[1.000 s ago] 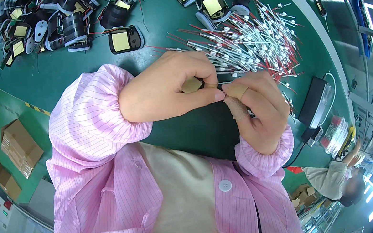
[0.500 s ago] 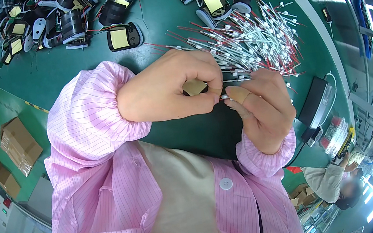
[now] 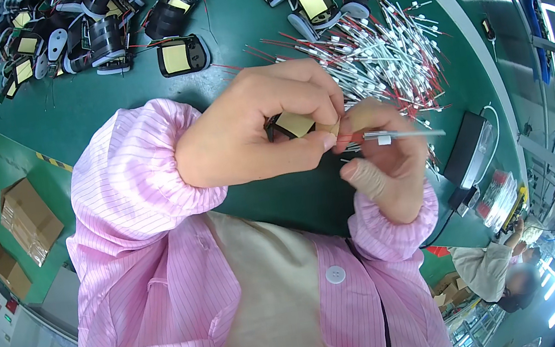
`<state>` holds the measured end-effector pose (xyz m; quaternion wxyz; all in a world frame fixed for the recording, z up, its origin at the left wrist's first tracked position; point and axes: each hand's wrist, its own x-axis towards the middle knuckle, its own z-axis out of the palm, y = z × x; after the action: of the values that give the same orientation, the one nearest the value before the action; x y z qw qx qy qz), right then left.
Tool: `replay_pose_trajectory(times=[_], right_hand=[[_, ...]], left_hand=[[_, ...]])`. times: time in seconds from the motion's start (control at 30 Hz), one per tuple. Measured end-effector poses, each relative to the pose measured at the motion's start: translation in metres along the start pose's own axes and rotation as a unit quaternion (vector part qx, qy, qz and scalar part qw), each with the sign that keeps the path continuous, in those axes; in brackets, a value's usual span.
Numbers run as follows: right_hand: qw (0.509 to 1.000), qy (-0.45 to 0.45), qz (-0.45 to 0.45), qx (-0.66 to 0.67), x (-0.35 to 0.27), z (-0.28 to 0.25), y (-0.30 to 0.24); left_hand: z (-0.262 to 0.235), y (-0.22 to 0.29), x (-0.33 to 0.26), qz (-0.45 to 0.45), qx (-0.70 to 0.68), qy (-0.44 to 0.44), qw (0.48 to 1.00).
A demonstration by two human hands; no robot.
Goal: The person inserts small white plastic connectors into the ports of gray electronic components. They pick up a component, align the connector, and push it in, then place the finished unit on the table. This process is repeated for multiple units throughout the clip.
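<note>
My left hand [image 3: 270, 121] is closed around a small black housing with a pale yellow pad [image 3: 295, 124], mostly hidden by the fingers. Its thumb and forefinger pinch together at the housing's right end, where a bit of red shows. My right hand [image 3: 394, 163] is beside those fingertips, thumb spread away from the fingers and a tan wrap on the thumb. Across the front of its fingers runs a thin grey-white wire lead [image 3: 415, 133] with a small white tab. Whether the right fingers bear on this lead is hard to see, as they are slightly blurred.
Beyond my hands lies a heap of white and red wire leads [image 3: 383, 61]. Black housings with yellow pads [image 3: 313, 3] stand at the back, more piled at far left [image 3: 107, 41]. A black box [image 3: 466, 149] sits at right. Another person [image 3: 485, 268] is at lower right.
My right thumb has come away from the fingers, where it was pinching beside the left fingertips. The wire lead with its white tab now shows across the right hand.
</note>
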<state>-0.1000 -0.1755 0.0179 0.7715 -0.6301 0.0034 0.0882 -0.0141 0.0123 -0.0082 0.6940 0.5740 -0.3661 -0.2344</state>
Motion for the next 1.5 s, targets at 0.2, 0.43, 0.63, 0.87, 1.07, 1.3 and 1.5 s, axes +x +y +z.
replay_pose_trajectory(times=[0.2, 0.43, 0.63, 0.87, 1.07, 1.3, 1.5], right_hand=[[0.993, 0.089, -0.025, -0.071, -0.003, 0.011, 0.008], [0.983, 0.16, -0.071, -0.061, -0.004, 0.014, 0.012], [0.993, 0.092, -0.059, -0.041, -0.002, 0.008, 0.013], [0.975, 0.209, -0.071, 0.002, -0.006, 0.001, 0.011], [0.973, 0.209, -0.065, 0.078, -0.005, 0.003, 0.005], [0.971, 0.221, -0.091, 0.001, 0.007, 0.025, -0.002], [0.974, 0.211, -0.08, 0.024, 0.006, 0.02, -0.003]], left_hand=[[0.001, 0.009, -0.002, -0.037, 0.062, -0.019, 0.997], [0.003, 0.009, -0.001, -0.037, 0.059, 0.005, 0.998], [0.002, 0.005, -0.002, -0.011, 0.067, -0.001, 0.998], [0.001, 0.01, 0.001, -0.047, 0.049, 0.042, 0.997], [0.008, 0.006, -0.002, -0.052, 0.047, 0.076, 0.995], [0.019, 0.001, -0.005, -0.046, 0.036, 0.123, 0.991], [0.008, -0.001, -0.005, -0.097, 0.022, 0.094, 0.991]])
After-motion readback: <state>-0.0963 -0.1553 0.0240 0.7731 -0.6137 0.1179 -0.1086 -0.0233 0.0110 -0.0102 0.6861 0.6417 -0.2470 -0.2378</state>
